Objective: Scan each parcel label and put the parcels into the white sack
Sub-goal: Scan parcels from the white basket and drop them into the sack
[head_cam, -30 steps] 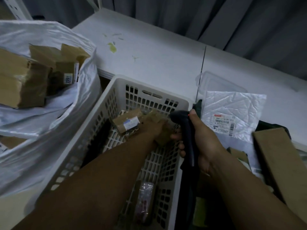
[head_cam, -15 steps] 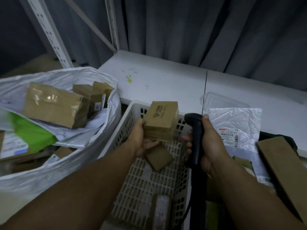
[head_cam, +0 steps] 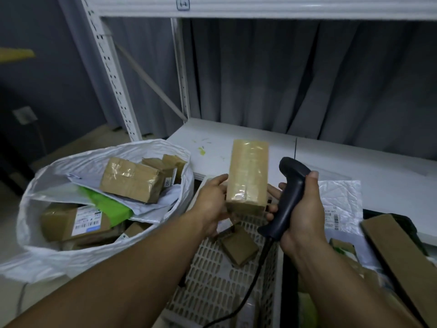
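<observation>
Right, head view, the only feed I have.

Change: half a second back the left hand (head_cam: 211, 203) held the box (head_cam: 248, 176) low over the basket (head_cam: 212, 282), a printed logo face towards me. Now the box is higher, stood on end, with a plain taped face to the camera. No label shows on that face. My read is that the person is turning it to hunt for the barcode, so the scan is not yet done.

Left hand: thumb on the near left edge, fingers curled round behind, gripping the box by its lower half. The box hangs above the basket's far rim, just left of the scanner (head_cam: 289, 195).

Right hand (head_cam: 305, 211): wrapped round the scanner grip, thumb up along the back. The scanner head points up and away, not at the box. The cable (head_cam: 257, 275) trails down over the basket.

Sack (head_cam: 71, 261): open at left, already holding brown boxes and something green. The box goes there once it is scanned.

A small box (head_cam: 238, 245) lies in the basket.

Writing:
- A box in the sack carries a white label (head_cam: 86, 221) with a barcode, but the text is too small to read.
- A little tag (head_cam: 167, 183) further back looks like "220"; I am not certain.
- The mailer (head_cam: 340, 200) at right has a barcode label, unreadable.
- The beam plate (head_cam: 182, 4) overhead is blurred.
</observation>
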